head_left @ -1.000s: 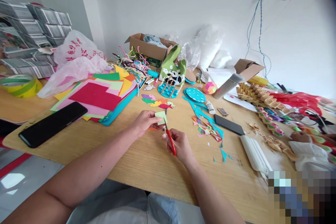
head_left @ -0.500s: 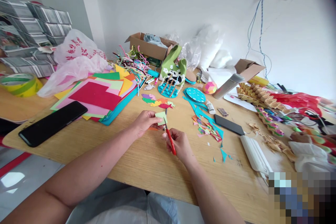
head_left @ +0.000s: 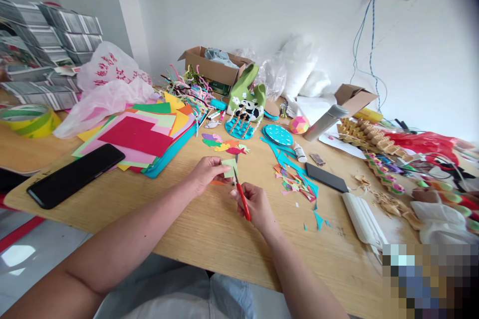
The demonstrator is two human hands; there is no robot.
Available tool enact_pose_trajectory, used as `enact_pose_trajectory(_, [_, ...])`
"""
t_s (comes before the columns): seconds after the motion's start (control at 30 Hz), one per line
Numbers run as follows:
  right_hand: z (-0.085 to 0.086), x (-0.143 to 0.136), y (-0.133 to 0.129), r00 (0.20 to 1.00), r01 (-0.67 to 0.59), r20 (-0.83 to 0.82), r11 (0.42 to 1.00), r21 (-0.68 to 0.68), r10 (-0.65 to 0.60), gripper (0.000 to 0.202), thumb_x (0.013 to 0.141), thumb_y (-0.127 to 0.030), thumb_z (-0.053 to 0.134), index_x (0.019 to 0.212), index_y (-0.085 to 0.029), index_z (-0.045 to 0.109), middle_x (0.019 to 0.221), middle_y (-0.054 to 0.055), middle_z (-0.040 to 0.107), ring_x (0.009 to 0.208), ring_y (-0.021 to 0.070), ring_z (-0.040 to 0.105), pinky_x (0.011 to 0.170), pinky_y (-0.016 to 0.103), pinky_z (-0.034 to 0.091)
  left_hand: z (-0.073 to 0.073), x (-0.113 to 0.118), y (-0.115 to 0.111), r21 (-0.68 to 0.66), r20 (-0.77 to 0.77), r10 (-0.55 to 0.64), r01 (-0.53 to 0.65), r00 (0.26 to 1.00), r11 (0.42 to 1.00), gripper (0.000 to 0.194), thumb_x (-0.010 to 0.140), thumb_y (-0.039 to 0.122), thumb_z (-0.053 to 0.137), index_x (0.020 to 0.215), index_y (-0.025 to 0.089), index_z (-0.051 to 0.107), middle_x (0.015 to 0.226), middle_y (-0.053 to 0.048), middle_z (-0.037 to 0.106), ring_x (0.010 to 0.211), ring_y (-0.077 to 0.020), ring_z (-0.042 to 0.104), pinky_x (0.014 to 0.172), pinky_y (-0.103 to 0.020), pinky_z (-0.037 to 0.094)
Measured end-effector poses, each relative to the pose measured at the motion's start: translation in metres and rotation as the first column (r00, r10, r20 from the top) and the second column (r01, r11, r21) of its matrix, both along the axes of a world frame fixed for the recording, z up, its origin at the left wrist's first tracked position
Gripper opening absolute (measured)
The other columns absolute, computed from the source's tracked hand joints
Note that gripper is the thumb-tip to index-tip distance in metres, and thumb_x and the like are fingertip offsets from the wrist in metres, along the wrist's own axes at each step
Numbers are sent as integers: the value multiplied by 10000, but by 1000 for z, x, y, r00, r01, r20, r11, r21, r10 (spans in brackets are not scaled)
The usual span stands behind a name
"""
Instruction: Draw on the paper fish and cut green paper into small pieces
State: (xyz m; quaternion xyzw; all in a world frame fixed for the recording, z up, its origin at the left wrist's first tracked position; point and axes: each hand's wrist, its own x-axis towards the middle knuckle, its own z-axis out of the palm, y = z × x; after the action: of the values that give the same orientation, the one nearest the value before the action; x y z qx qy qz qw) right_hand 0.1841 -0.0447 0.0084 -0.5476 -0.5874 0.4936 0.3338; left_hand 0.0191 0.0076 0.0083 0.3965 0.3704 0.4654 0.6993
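Between the thumb and fingers of my left hand (head_left: 208, 174) is a small light green piece of paper (head_left: 229, 166), held up above the table. My right hand (head_left: 257, 205) grips red-handled scissors (head_left: 244, 202), their blades pointing away from me and meeting the paper's right side. Just beyond my hands lie several coloured paper fish (head_left: 223, 146). An orange scrap (head_left: 217, 183) lies partly hidden under my left hand.
A stack of coloured sheets (head_left: 134, 137) and a black phone (head_left: 75, 174) lie to the left. Paper offcuts (head_left: 295, 182), a dark flat case (head_left: 326, 177) and a grey bottle (head_left: 325, 123) are to the right. A green panda holder (head_left: 247, 94) stands behind the fish.
The light green paper has shifted and tilted very slightly between my left fingers. The scissors stay at its right side, and everything else looks the same.
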Motion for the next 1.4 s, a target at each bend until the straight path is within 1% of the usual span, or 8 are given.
enact_pose_trajectory(0.2, [-3,1,1,1000,-11,6,1000,7,11,484,708,-605,670,596,-219,398,416,-52,460,355,92,414,380,211,256,3,1,-1,-2,14,8,-8,1000,1000,281,563,273,817,730,94,678,661,-37,678,539,-127,632,563,-251,520])
enact_pose_trajectory(0.47, [-6,-1,2,1000,-12,-6,1000,20,12,491,715,-598,669,587,-221,381,405,-57,446,346,85,400,375,207,246,-5,2,0,-18,-6,4,-4,1000,1000,273,577,288,798,732,97,679,676,-48,692,567,-135,642,594,-265,537])
enact_pose_trajectory(0.67, [-7,-2,1,1000,-7,-21,1000,-4,7,478,715,-594,669,595,-222,394,393,-56,454,327,86,393,359,206,251,-5,2,0,-18,-13,2,-2,1000,1000,268,584,287,800,739,99,688,671,-51,688,571,-137,638,600,-271,539])
enact_pose_trajectory(0.83, [-9,-2,1,1000,-13,19,999,34,12,475,737,-598,651,595,-219,405,394,-46,472,333,86,389,363,207,251,-6,2,0,-19,-2,0,0,1000,1000,243,595,283,792,717,103,683,677,-54,687,578,-136,633,607,-274,533])
enact_pose_trajectory(0.9, [-10,-2,1,999,-13,32,999,42,11,485,735,-614,644,591,-220,401,397,-42,478,337,87,388,364,210,252,-8,2,1,-21,-1,-3,3,1000,1000,243,598,284,789,724,102,688,686,-58,691,576,-132,627,611,-275,530])
enact_pose_trajectory(1.03, [-7,-3,1,1000,-4,22,1000,14,4,499,717,-642,641,598,-223,397,403,-43,477,340,91,395,369,215,261,-9,2,1,-22,-6,-24,24,1000,999,257,599,296,786,736,98,698,703,-66,697,588,-130,624,636,-282,529])
enact_pose_trajectory(1.4, [-6,-5,0,1000,3,-27,1000,19,-3,498,711,-628,656,592,-219,399,396,-49,465,339,84,390,368,210,257,-7,3,-1,-37,4,-29,29,1000,999,294,591,313,803,756,98,691,717,-67,696,597,-134,631,625,-274,524])
